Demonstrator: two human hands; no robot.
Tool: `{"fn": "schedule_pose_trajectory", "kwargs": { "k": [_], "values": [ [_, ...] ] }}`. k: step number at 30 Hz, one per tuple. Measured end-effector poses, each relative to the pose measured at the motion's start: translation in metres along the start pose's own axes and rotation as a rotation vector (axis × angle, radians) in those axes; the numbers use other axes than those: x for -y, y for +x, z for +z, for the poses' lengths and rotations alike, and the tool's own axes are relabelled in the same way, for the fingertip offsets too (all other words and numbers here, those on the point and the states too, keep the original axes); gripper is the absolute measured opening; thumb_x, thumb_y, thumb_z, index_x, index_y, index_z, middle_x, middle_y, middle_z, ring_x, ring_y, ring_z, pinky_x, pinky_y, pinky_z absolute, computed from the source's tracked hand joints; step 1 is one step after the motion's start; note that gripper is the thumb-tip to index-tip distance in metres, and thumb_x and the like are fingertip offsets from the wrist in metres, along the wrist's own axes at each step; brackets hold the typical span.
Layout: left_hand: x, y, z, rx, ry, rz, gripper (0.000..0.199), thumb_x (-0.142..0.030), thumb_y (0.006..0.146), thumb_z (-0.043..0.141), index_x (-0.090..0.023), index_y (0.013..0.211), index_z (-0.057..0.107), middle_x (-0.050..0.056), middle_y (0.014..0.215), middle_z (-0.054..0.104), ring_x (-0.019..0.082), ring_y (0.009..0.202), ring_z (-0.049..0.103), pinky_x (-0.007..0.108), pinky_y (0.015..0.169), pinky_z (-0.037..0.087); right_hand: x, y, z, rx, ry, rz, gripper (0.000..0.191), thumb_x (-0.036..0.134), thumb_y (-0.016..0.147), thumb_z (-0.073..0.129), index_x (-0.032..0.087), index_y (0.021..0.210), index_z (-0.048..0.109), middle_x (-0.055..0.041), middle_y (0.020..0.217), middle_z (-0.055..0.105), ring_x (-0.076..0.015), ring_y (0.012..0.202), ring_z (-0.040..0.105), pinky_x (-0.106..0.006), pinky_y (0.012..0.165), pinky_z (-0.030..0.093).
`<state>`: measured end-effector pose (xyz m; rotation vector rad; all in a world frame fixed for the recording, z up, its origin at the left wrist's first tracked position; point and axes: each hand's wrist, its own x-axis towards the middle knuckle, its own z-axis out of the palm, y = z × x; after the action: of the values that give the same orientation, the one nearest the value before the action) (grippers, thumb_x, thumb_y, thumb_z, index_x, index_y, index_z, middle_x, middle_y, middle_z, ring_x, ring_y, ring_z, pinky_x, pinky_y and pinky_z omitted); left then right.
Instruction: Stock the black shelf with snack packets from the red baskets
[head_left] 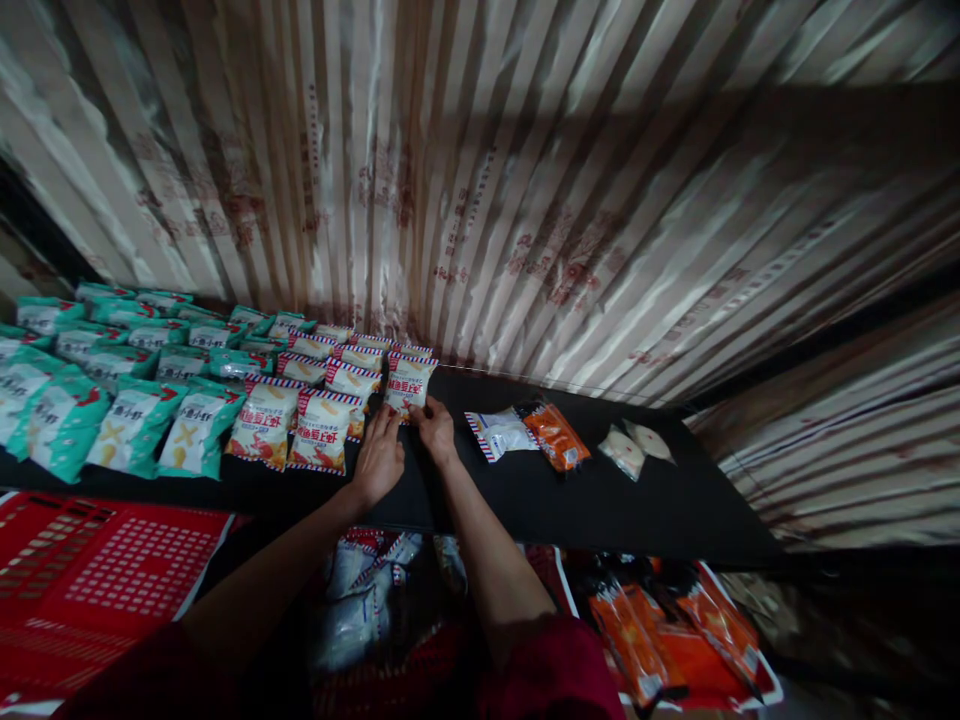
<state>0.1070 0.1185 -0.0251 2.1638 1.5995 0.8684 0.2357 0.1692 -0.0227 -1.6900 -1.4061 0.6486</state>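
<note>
A white snack bag (409, 378) with a striped red-and-blue top edge and red lettering leans at the right end of a group of like bags. My right hand (437, 432) pinches its lower right corner. Against the lower left side lies my left hand (380, 455), its fingers fairly straight and pointing at the bag. Just left of that hand stand more striped-edge snack bags (322, 432), the front two with red pictures low down. The dim light hides the exact contact of the left fingertips.
Teal snack bags (127, 425) fill the left of the black table (480, 500). A silver-backed packet (501, 434), an orange packet (559, 437) and two pale packets (624, 450) lie rightward. Below are a red crate (142, 560) and orange packets (637, 630). Corrugated sheeting (480, 180) rises behind.
</note>
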Motion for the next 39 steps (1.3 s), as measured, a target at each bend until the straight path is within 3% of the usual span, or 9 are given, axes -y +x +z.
{"fn": "schedule_pose_trajectory", "kwargs": {
  "k": [4,9,17,23,31,39],
  "values": [
    [0.002,0.002,0.002,0.014,0.005,-0.015,0.05,-0.009,0.078,0.043,-0.007,0.128,0.044,0.017,0.143,0.036,0.028,0.135,0.027,0.043,0.11,0.029,0.002,-0.001,0.001,0.007,-0.139,0.032,0.036,0.037,0.077,0.055,0.017,0.105,0.064,-0.0067,0.091,0.063,-0.0202,0.083,0.058,-0.03,0.078,0.043],
    [0.007,0.001,0.006,0.01,0.015,0.011,0.052,-0.008,0.078,0.042,-0.006,0.129,0.041,0.017,0.143,0.035,0.027,0.135,0.026,0.044,0.11,0.029,0.0,-0.001,0.003,-0.12,-0.194,-0.021,0.054,0.037,0.076,0.058,0.014,0.124,0.053,-0.0142,0.112,0.057,-0.0262,0.105,0.05,-0.037,0.09,0.039],
    [0.01,0.002,0.008,0.006,0.008,0.015,0.054,-0.009,0.077,0.043,-0.007,0.131,0.038,0.016,0.143,0.036,0.027,0.134,0.029,0.044,0.11,0.03,-0.009,0.004,0.011,-0.078,-0.167,-0.099,0.037,0.034,0.08,0.052,0.016,0.112,0.06,-0.0115,0.115,0.058,-0.0239,0.108,0.049,-0.037,0.096,0.034],
    [0.008,0.001,0.006,0.006,-0.007,0.026,0.054,-0.009,0.077,0.043,-0.008,0.131,0.039,0.016,0.143,0.035,0.027,0.136,0.025,0.045,0.11,0.029,-0.009,0.002,0.012,-0.107,-0.156,-0.093,0.043,0.034,0.079,0.054,0.013,0.116,0.056,-0.0146,0.117,0.059,-0.0252,0.11,0.051,-0.039,0.097,0.034],
    [-0.003,-0.007,0.001,-0.003,0.005,0.012,0.051,-0.008,0.077,0.043,-0.009,0.128,0.043,0.016,0.146,0.03,0.028,0.136,0.025,0.044,0.109,0.031,-0.01,-0.019,0.009,-0.18,-0.15,-0.036,0.052,0.039,0.079,0.054,0.008,0.121,0.051,-0.0193,0.124,0.053,-0.0274,0.117,0.046,-0.04,0.099,0.033],
    [-0.011,-0.026,0.001,0.035,-0.036,0.008,0.045,-0.009,0.078,0.042,-0.011,0.123,0.049,0.015,0.131,0.05,0.025,0.126,0.041,0.044,0.105,0.036,-0.01,-0.05,0.009,-0.249,-0.161,-0.056,0.04,0.033,0.081,0.05,0.011,0.114,0.054,-0.0168,0.118,0.057,-0.0256,0.113,0.048,-0.04,0.098,0.034]
  ]
}}
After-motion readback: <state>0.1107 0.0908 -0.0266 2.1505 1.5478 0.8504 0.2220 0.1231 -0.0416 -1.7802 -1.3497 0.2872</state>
